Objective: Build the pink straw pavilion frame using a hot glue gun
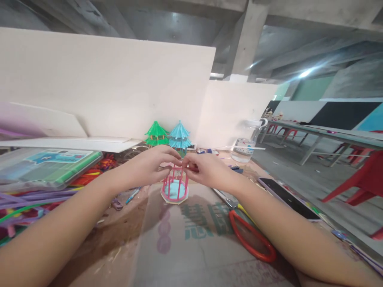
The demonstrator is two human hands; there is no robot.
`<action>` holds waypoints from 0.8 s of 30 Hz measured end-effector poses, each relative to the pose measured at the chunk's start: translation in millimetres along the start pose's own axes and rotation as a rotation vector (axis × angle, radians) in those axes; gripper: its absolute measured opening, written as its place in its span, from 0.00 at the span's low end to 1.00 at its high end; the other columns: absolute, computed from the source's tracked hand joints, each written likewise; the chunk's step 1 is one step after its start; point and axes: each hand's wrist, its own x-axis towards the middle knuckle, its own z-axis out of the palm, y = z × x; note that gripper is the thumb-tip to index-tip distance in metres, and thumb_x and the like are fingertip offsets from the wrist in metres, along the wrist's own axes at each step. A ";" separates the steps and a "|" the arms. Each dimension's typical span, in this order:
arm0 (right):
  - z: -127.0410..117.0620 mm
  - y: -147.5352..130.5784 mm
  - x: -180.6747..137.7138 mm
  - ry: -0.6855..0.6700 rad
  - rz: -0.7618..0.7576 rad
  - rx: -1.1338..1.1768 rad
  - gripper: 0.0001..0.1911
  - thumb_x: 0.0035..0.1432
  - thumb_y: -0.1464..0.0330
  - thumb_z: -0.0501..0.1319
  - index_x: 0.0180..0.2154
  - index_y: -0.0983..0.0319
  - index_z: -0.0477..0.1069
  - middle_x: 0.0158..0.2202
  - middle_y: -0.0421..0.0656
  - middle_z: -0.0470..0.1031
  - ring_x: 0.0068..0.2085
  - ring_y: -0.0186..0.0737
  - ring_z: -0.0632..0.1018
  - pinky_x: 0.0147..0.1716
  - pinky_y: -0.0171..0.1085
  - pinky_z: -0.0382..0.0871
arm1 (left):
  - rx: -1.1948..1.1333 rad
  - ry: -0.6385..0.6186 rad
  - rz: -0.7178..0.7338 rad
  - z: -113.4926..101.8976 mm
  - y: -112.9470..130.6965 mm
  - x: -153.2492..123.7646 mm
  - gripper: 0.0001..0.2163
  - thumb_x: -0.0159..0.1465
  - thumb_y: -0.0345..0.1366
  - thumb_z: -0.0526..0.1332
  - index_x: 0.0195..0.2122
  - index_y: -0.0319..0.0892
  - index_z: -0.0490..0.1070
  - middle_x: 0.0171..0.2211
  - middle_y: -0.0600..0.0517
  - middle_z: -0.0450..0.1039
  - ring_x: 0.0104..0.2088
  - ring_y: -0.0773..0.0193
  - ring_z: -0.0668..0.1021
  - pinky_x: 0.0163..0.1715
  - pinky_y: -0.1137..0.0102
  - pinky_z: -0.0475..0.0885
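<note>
A small pavilion model (pixel 174 192) stands upright on the board, with thin pink posts around a pale blue floor and a white-edged, many-sided base. My left hand (pixel 154 164) curls its fingers and thumb around the top left of the posts, gripping there. From the other side, my right hand (pixel 203 167) is closed in a pinch at the top of the posts. Whatever sits between its fingertips is too small and hidden to make out. Right behind my hands are a green pagoda roof model (pixel 156 133) and a blue pagoda roof model (pixel 180 136).
Red-handled scissors (pixel 253 243) lie beneath my right forearm, near a phone (pixel 289 198). A clear jug (pixel 243 143) stands at the back right. On the left are a plastic case (pixel 50 165) and purple craft strips (pixel 36 199). White panels (pixel 104 87) rise behind the table.
</note>
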 end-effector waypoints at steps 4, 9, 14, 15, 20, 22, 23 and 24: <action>-7.4 -3.4 0.0 0.069 0.023 -0.018 0.02 0.58 0.73 0.60 0.34 0.62 0.70 0.22 0.34 0.65 0.24 0.30 0.65 0.26 0.31 0.50 | -0.009 0.101 -0.054 -0.9 9.6 -0.6 0.15 0.67 0.36 0.53 0.45 0.41 0.78 0.48 0.45 0.75 0.49 0.58 0.76 0.51 0.65 0.71; -15.2 -9.7 -1.7 0.121 0.040 -0.050 0.01 0.58 0.73 0.60 0.34 0.62 0.70 0.22 0.34 0.66 0.23 0.30 0.65 0.26 0.31 0.49 | -0.065 0.226 -0.111 1.6 22.8 1.2 0.13 0.65 0.38 0.54 0.39 0.43 0.79 0.44 0.47 0.76 0.47 0.59 0.76 0.47 0.65 0.72; -13.2 -14.4 -5.0 0.285 -0.015 -0.270 0.04 0.59 0.71 0.59 0.31 0.61 0.70 0.21 0.36 0.70 0.22 0.32 0.67 0.24 0.32 0.47 | -0.265 0.363 -0.266 7.8 35.7 4.4 0.11 0.62 0.40 0.58 0.33 0.42 0.79 0.39 0.49 0.77 0.42 0.59 0.78 0.46 0.65 0.73; -12.3 -13.9 -5.4 0.356 -0.051 -0.347 0.06 0.61 0.71 0.58 0.30 0.61 0.70 0.21 0.37 0.71 0.22 0.33 0.68 0.24 0.33 0.47 | -0.322 0.377 -0.307 8.9 38.1 4.4 0.12 0.62 0.41 0.58 0.34 0.43 0.80 0.40 0.49 0.77 0.43 0.58 0.78 0.46 0.64 0.73; -11.9 -6.3 -5.9 0.659 -0.282 -0.580 0.14 0.65 0.73 0.52 0.27 0.62 0.68 0.19 0.40 0.71 0.22 0.36 0.71 0.26 0.36 0.52 | -0.543 0.364 -0.369 10.7 45.3 3.6 0.16 0.61 0.46 0.59 0.46 0.47 0.79 0.49 0.48 0.75 0.50 0.54 0.77 0.50 0.61 0.72; -11.8 -4.4 -6.2 0.686 -0.312 -0.554 0.13 0.65 0.73 0.53 0.28 0.62 0.69 0.20 0.40 0.73 0.23 0.36 0.72 0.26 0.35 0.54 | -0.564 0.370 -0.365 9.8 44.1 4.1 0.16 0.61 0.47 0.60 0.44 0.47 0.80 0.49 0.48 0.76 0.51 0.54 0.76 0.51 0.61 0.71; -11.1 -4.4 -6.4 0.692 -0.311 -0.529 0.13 0.65 0.72 0.53 0.28 0.62 0.69 0.20 0.40 0.74 0.24 0.35 0.72 0.26 0.34 0.55 | -0.554 0.381 -0.369 9.2 42.7 4.5 0.16 0.60 0.48 0.61 0.42 0.47 0.80 0.48 0.48 0.76 0.50 0.54 0.76 0.51 0.61 0.71; -9.8 -4.9 -6.4 0.694 -0.309 -0.503 0.12 0.65 0.72 0.53 0.29 0.62 0.69 0.21 0.40 0.74 0.24 0.35 0.73 0.26 0.34 0.56 | -0.536 0.392 -0.384 8.4 40.8 4.9 0.15 0.59 0.48 0.62 0.40 0.46 0.80 0.46 0.49 0.77 0.48 0.55 0.77 0.51 0.62 0.71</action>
